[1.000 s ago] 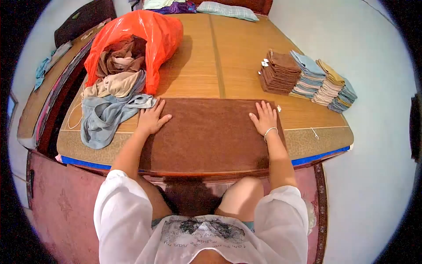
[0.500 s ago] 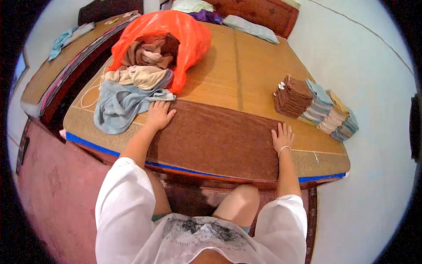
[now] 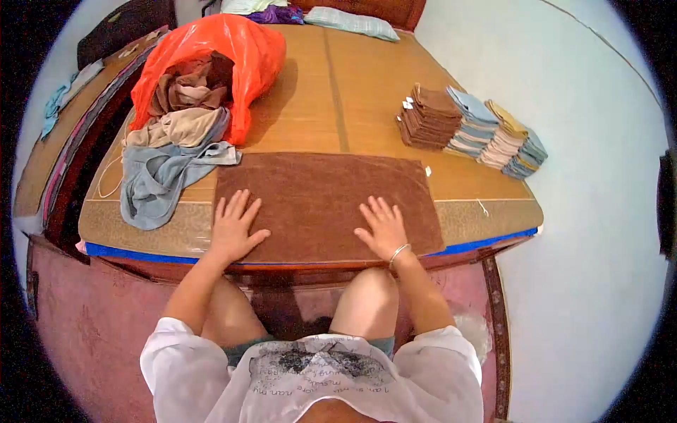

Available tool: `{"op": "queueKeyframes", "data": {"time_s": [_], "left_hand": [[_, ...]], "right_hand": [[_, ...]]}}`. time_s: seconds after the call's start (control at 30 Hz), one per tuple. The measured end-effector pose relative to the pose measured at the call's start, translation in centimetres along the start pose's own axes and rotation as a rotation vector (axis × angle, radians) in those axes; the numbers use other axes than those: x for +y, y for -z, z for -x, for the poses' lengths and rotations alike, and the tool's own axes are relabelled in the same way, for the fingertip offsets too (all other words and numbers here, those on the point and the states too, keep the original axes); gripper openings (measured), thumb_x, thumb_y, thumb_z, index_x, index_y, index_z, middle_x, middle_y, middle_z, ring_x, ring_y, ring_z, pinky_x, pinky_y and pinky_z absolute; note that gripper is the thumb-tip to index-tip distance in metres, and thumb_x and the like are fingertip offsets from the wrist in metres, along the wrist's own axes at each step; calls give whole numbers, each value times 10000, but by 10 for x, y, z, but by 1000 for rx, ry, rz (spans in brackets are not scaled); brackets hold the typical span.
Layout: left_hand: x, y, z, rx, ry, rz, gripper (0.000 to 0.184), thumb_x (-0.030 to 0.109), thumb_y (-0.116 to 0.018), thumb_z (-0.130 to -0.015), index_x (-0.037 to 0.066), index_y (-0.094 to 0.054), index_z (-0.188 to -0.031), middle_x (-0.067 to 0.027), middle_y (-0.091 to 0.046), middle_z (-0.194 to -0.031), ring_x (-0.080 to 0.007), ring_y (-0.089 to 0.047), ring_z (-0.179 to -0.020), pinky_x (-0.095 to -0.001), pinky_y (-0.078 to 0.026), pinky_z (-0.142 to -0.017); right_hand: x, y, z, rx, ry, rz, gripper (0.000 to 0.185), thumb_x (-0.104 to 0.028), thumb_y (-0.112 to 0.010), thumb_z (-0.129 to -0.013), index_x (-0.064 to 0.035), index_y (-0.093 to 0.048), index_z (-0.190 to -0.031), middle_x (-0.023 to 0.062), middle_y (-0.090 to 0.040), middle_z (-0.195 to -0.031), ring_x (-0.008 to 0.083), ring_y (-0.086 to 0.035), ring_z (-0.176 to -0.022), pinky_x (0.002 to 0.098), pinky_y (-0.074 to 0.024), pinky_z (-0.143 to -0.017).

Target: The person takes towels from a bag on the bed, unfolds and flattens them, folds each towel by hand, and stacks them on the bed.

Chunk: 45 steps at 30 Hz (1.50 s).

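A brown towel point(image 3: 321, 190) lies spread flat across the front of the bed mat, with a small white tag at its far right corner. My left hand point(image 3: 235, 227) rests on its left part, palm down with fingers spread. On its right half lies my right hand point(image 3: 381, 229), also flat with fingers apart and a bracelet on the wrist. Beside the towel's left edge is a crumpled blue-grey towel point(image 3: 159, 187), next to a cream towel point(image 3: 176, 128). These spill from an open red plastic bag point(image 3: 250, 53) that holds more brown cloths point(image 3: 187, 88).
Folded towels stand in stacks at the right: brown point(image 3: 430, 116), blue point(image 3: 469, 116), tan and cream point(image 3: 502, 141), and grey-blue point(image 3: 527, 154). A pillow point(image 3: 352, 23) lies at the head of the bed mat point(image 3: 310, 84). A white wall point(image 3: 578, 282) bounds the right side.
Both hands have moved off the towel's side edges toward me and onto its surface, the right one also inward. The towel now lies flatter, and the camera view has shifted.
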State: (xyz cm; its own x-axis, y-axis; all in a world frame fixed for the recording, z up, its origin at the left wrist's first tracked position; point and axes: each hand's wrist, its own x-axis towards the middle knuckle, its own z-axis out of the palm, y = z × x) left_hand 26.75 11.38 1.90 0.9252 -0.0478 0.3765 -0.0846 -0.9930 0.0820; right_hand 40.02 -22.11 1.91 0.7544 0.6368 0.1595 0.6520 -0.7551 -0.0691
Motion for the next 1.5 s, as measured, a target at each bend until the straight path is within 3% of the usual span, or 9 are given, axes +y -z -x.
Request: {"op": "queueKeyframes", "data": {"time_s": [0.2,0.33,0.47,0.63,0.9,1.13,1.23,1.3,1.5], "left_hand": [[-19,23,36,-182,175,-102,883,599,-540,-752,17,-294,-1370,-187,-173,-1462,-323,-129,-1361,-539,-87,-1072],[-3,60,39,-284,243,-112,833,575,-583,-736,14,-384,-1319,-187,-233,-1438,-342,-188,-1337,-540,-115,-1066],[9,54,-15,-77,139,111,670,487,-594,-776,19,-479,-1242,-169,-344,-1378,-318,-282,-1294,-511,-179,-1052],[18,-18,-88,63,103,77,536,453,-557,-821,70,-531,-1195,-139,-446,-1299,-291,-347,-1259,-471,-245,-1033],[-50,-24,-86,9,365,-116,713,608,-412,-829,121,-383,-1349,-138,-352,-1388,-289,-317,-1271,-450,-171,-1067],[-66,-16,-80,51,410,-76,547,424,-487,-850,63,-462,-1261,-164,-471,-1260,-306,-414,-1172,-455,-289,-975],[-42,-3,-80,117,418,13,460,306,-588,-803,44,-514,-1173,-171,-479,-1242,-316,-410,-1179,-467,-287,-988],[-5,4,-73,346,187,-122,468,307,-613,-786,52,-522,-1167,-166,-465,-1259,-324,-392,-1200,-488,-262,-1009],[70,-3,-40,-89,-47,45,644,452,-593,-790,115,-428,-1313,-134,-333,-1401,-296,-254,-1323,-486,-167,-1074]], "right_hand": [[83,8,26,106,-338,76,640,-540,-411,-863,-127,-383,-1352,97,-266,-1453,276,-196,-1353,490,-124,-1081],[99,34,21,37,-629,99,597,-508,-437,-863,-122,-427,-1319,106,-296,-1435,289,-226,-1337,532,-141,-1062],[82,24,-20,324,-297,16,503,-447,-516,-844,-112,-516,-1219,112,-381,-1370,296,-297,-1292,561,-186,-1033],[5,1,-71,22,-55,-66,537,-472,-482,-863,-165,-441,-1302,86,-325,-1416,274,-235,-1332,558,-155,-1058],[81,7,-89,43,-288,27,641,-547,-398,-866,-157,-350,-1372,63,-239,-1467,251,-166,-1363,493,-84,-1093],[124,1,-88,138,-457,144,622,-508,-421,-870,-125,-365,-1358,106,-301,-1433,298,-230,-1332,490,-106,-1078],[68,18,-82,431,-248,63,554,-372,-592,-790,-94,-455,-1249,143,-415,-1317,329,-318,-1257,555,-216,-999],[2,49,-66,214,-52,-115,623,-412,-637,-725,-98,-470,-1236,136,-405,-1319,311,-304,-1263,549,-243,-980],[-50,0,-9,104,213,-91,633,-511,-512,-809,-114,-442,-1297,121,-340,-1402,295,-248,-1321,506,-183,-1056]]}}
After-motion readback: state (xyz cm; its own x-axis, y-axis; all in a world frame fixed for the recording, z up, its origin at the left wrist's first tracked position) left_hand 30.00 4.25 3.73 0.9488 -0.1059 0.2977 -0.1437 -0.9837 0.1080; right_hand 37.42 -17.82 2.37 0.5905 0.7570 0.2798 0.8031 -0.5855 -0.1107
